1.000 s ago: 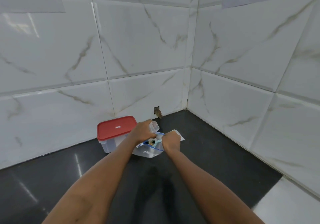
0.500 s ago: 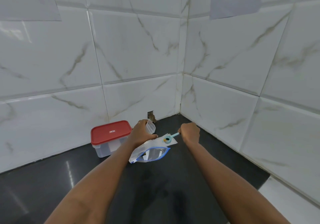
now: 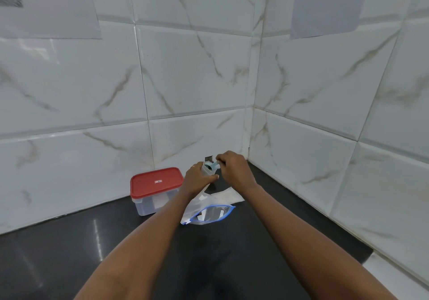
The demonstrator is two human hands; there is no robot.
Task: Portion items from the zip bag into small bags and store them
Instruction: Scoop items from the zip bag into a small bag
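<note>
A clear zip bag (image 3: 209, 215) with a blue seal lies open on the black counter, below my hands. My left hand (image 3: 197, 179) grips a small clear bag (image 3: 207, 170), held upright with its mouth open. My right hand (image 3: 234, 168) pinches the handle of a light blue scoop (image 3: 212, 165), whose bowl sits tilted in the mouth of the small bag. What is in the scoop cannot be made out. More small flat bags (image 3: 228, 195) lie on the counter under my right wrist.
A clear plastic box with a red lid (image 3: 156, 181) stands shut to the left of my left hand, against the tiled wall. The walls meet in a corner just behind my hands. The black counter (image 3: 69, 253) ends at a white edge at lower right.
My right hand lifted the scoop out of the zip bag and carried it up to the small bag in my left hand. The zip bag now lies flat on the counter.
</note>
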